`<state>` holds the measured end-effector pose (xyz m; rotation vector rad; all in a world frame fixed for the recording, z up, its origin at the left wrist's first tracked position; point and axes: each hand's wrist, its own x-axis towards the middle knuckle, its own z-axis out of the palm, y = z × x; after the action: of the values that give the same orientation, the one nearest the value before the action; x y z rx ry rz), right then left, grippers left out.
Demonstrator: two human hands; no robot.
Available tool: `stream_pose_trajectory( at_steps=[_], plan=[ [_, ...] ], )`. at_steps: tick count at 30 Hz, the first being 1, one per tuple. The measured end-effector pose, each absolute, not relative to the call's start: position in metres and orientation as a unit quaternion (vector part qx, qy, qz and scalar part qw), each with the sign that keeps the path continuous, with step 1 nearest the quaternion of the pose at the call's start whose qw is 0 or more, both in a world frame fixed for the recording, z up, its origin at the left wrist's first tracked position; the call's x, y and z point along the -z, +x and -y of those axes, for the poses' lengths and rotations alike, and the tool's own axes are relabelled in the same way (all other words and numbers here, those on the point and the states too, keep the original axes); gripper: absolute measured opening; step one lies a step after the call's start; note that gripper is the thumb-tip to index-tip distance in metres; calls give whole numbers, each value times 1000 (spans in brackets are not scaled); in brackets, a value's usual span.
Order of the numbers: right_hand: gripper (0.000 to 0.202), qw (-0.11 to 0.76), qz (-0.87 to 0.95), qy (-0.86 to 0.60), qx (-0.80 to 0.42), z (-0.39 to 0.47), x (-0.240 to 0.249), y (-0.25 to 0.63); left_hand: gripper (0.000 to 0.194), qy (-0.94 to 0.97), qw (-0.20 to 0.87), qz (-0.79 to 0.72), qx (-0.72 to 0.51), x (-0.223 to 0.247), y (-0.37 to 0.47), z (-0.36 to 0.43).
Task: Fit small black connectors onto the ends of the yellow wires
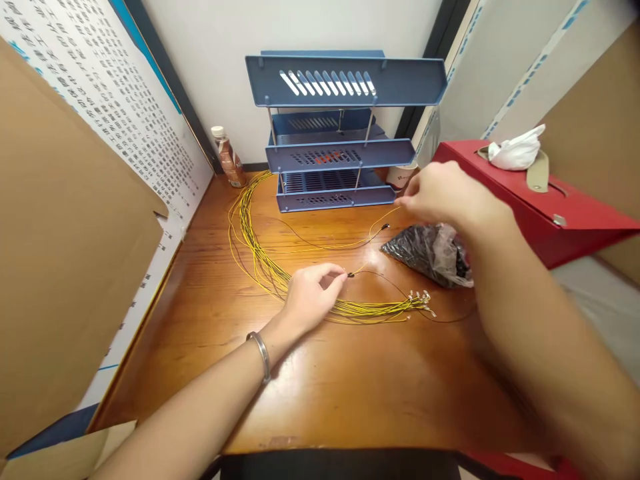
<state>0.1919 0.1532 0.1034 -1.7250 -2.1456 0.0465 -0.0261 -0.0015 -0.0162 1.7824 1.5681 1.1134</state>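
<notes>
1. Yellow wires lie in a loose looped bundle on the wooden bench, curving from near the blue tray rack round to the front, where their ends gather with small pale terminals.
2. The left hand rests on the bundle, thumb and forefinger pinched shut on a thin wire just beside a small dark piece at its tip.
3. The right hand is raised above the bench, fingers drawn together on something tiny near the rack's lowest tray; whether it pinches the far end of a yellow strand or a loose part cannot be told.
4. A crumpled plastic bag of small black pieces lies just under the right hand, touching the bench and near the wire ends.
5. Judged from how things lie, the work looks early: at least two strands show a dark piece on the end, the second lying loose near the bag, while most of the bundle's ends seem to carry only bare terminals. The bag looks well filled.
6. The wires are thin and limp, several dark strands mixed in, and the loops overlap, so single strands are hard to follow.
7. A brown bottle stands in the far corner; a red box with a white crumpled bag sits at the right.
</notes>
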Motion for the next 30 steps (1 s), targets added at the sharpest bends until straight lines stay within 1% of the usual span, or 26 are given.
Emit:
stream_pose_trajectory(
  at_steps=[1, 4, 6, 7, 8, 9, 11, 12, 15, 16, 17, 19, 20, 22, 26, 28, 30],
  plan=[
    [17, 161, 780, -602, -52, -128, -102, 185, 14, 653, 257, -578, -417, 16, -26, 1],
    [23, 138, 845, -502, -121, -60, -96, 161, 14, 642, 264, -569, -441, 15, -26, 0],
    [29, 101, 870, -444, -190, -30, -86, 150, 14, 628, 274, -564, -461, 14, -27, 0],
    [31, 80, 879, -424, -202, -20, -78, 146, 14, 618, 280, -562, -473, 13, -27, 0],
    [28, 77, 883, -408, -217, -13, -69, 144, 14, 606, 288, -560, -486, 13, -27, 0],
    [24, 96, 881, -404, -227, -8, -59, 144, 14, 596, 295, -558, -496, 12, -27, 0],
    [9, 154, 859, -417, -254, -4, -40, 144, 15, 582, 305, -554, -511, 12, -28, 0],
    [10, 187, 843, -426, -269, -4, -31, 144, 16, 578, 309, -552, -515, 12, -28, 0],
    [34, 278, 815, -427, -277, -2, -14, 144, 17, 572, 312, -549, -523, 11, -28, 0],
    [36, 301, 811, -424, -268, -1, -10, 144, 17, 571, 313, -548, -525, 11, -28, 0],
    [32, 319, 809, -422, -256, -1, -8, 144, 17, 570, 315, -547, -526, 11, -28, 0],
    [12, 337, 814, -413, -233, 0, -6, 145, 16, 566, 316, -546, -531, 10, -28, 1],
    [7, 338, 819, -408, -222, 0, -5, 146, 16, 564, 316, -544, -535, 10, -28, 2],
    [15, 335, 829, -399, -204, -1, -3, 147, 16, 561, 317, -538, -543, 10, -28, 3],
    [19, 337, 837, -390, -185, 2, 2, 145, 16, 555, 324, -530, -553, 9, -28, 2],
    [22, 364, 839, -371, -161, 5, -1, 146, 17, 552, 324, -534, -552, 10, -28, 1],
    [22, 415, 832, -350, -116, 4, -13, 151, 18, 554, 324, -543, -542, 10, -29, 0]
  ],
)
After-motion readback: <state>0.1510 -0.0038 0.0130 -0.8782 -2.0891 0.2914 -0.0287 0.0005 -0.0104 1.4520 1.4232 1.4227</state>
